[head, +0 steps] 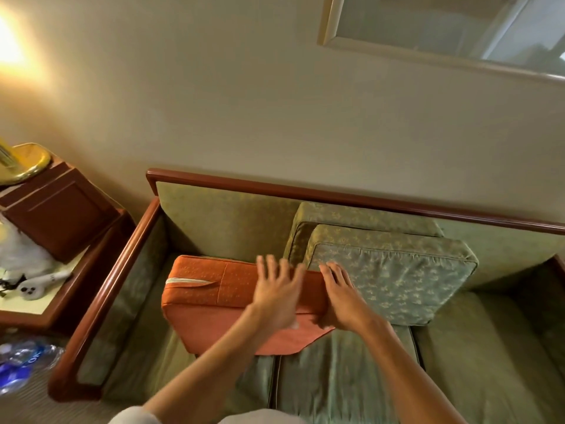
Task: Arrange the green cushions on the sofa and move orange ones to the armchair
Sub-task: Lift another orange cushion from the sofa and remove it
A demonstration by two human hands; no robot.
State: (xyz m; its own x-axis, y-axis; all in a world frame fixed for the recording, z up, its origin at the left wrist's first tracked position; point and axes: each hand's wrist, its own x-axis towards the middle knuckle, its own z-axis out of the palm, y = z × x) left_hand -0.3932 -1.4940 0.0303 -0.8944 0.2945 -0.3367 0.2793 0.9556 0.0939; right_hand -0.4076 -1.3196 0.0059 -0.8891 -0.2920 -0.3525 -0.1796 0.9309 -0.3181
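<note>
An orange cushion (211, 296) lies tilted on the left seat of the green sofa (474, 359). Two green patterned cushions lean against the sofa back: the front one (397, 276) overlaps the rear one (351, 214). My left hand (276, 293) hovers over the orange cushion's right part with fingers spread, slightly blurred. My right hand (342, 296) rests on the orange cushion's right end, right beside the front green cushion, fingers curled over the edge. No armchair is in view.
A wooden side table (39, 304) stands left of the sofa, holding a brown box (58, 209), a brass lamp base (24, 162) and small white items. Plastic bottles (24, 362) lie on the floor. A framed mirror (443, 29) hangs above.
</note>
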